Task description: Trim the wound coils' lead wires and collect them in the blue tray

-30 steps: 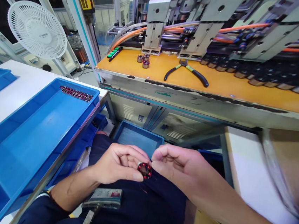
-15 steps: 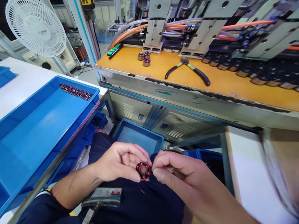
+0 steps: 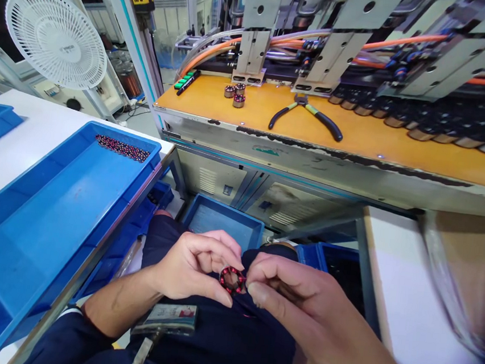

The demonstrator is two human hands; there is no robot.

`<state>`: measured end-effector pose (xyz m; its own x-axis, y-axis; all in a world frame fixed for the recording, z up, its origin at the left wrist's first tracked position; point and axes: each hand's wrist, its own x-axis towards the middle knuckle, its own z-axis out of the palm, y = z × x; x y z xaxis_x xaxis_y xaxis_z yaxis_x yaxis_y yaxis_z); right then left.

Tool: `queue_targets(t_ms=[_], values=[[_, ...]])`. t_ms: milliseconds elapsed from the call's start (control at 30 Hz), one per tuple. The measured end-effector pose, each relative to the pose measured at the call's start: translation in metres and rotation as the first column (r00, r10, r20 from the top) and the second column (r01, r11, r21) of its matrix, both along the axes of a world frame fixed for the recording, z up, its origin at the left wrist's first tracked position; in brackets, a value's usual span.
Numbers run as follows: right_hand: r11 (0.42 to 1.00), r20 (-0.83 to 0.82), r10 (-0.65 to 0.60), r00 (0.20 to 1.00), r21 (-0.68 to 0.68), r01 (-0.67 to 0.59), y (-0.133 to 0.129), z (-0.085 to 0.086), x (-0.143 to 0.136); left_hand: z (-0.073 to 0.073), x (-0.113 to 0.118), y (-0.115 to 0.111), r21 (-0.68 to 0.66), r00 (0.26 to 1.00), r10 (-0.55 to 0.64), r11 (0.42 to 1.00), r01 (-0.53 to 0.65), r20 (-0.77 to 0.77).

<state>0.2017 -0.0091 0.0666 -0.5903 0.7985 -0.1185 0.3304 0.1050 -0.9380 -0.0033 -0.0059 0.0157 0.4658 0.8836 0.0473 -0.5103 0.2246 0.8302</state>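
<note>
The small round stator (image 3: 223, 277) is up in front of the person's lap, between the two hands. It is a ring with a hole in the middle, dark, with shiny red bumps of wire all around. The left hand (image 3: 187, 265) pinches it, fingers above and thumb below. The right hand (image 3: 294, 290) is at its other side, with the thumb and first finger pressed together at the edge. (I cannot tell if a bit of wire is between them.) Those fingertips hide part of the ring's edge.

Just below hangs a flat, shiny badge (image 3: 171, 318) on dark cloth. Past the hands is a low blue tray (image 3: 221, 220). To the left, a long, smooth blue plastic tray (image 3: 51, 203) sits on a white worktop (image 3: 13, 154), with small red and dark rings (image 3: 121, 148) packed at its far end.

Ahead is an orange worktop (image 3: 215, 110) with a chipped front edge. On it are three more stators (image 3: 239, 101) close together, a black marker (image 3: 187, 83) and pliers (image 3: 326, 125) with spread black handles. Behind them stand silvery metal blocks (image 3: 263, 4) and bendy orange hoses (image 3: 404, 41). A round white fan (image 3: 57, 38) is far left.
</note>
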Motion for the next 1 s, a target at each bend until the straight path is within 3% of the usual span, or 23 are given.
queue_targets(t_ms=[67, 133, 233, 300, 433, 600, 667, 767, 867, 1000], values=[[0.989, 0.040, 0.096, 0.995, 0.112, -0.100, 0.001, -0.002, 0.009, 0.000, 0.000, 0.000, -0.010, 0.999, -0.018, 1.000, 0.018, 0.031], [0.933, 0.072, 0.090, 0.993, 0.343, -0.110, 0.003, -0.006, 0.018, -0.001, 0.000, 0.000, -0.043, 0.997, -0.047, 0.998, 0.050, 0.066], [0.731, 0.047, -0.039, 0.998, 0.682, -0.004, 0.006, -0.010, 0.022, -0.003, 0.001, 0.000, -0.140, 0.987, -0.106, 0.983, 0.122, 0.116], [0.649, 0.032, -0.018, 0.999, 0.761, -0.012, 0.006, -0.010, 0.017, -0.005, 0.004, 0.000, -0.198, 0.976, -0.146, 0.964, 0.178, 0.164], [0.668, -0.012, 0.031, 0.999, 0.744, -0.012, 0.005, -0.003, 0.003, -0.008, 0.008, -0.001, -0.238, 0.952, -0.193, 0.939, 0.249, 0.236], [0.624, 0.005, 0.092, 0.996, 0.779, -0.061, 0.012, 0.004, -0.001, -0.010, 0.007, -0.002, -0.239, 0.948, -0.197, 0.937, 0.257, 0.248], [0.638, -0.015, 0.103, 0.995, 0.768, -0.055, 0.013, 0.001, 0.000, -0.011, 0.007, -0.002, -0.237, 0.950, -0.189, 0.939, 0.249, 0.248], [0.689, -0.065, 0.076, 0.995, 0.724, -0.005, 0.011, -0.005, 0.001, -0.010, 0.006, -0.001, -0.217, 0.958, -0.186, 0.948, 0.234, 0.219], [0.699, -0.138, 0.029, 0.990, 0.711, 0.078, 0.007, -0.012, -0.001, -0.007, 0.005, 0.001, -0.163, 0.974, -0.167, 0.968, 0.192, 0.156], [0.704, -0.192, -0.078, 0.978, 0.684, 0.190, -0.002, -0.019, -0.006, -0.004, 0.005, 0.002, 0.016, 0.998, -0.050, 0.999, 0.049, 0.042]])
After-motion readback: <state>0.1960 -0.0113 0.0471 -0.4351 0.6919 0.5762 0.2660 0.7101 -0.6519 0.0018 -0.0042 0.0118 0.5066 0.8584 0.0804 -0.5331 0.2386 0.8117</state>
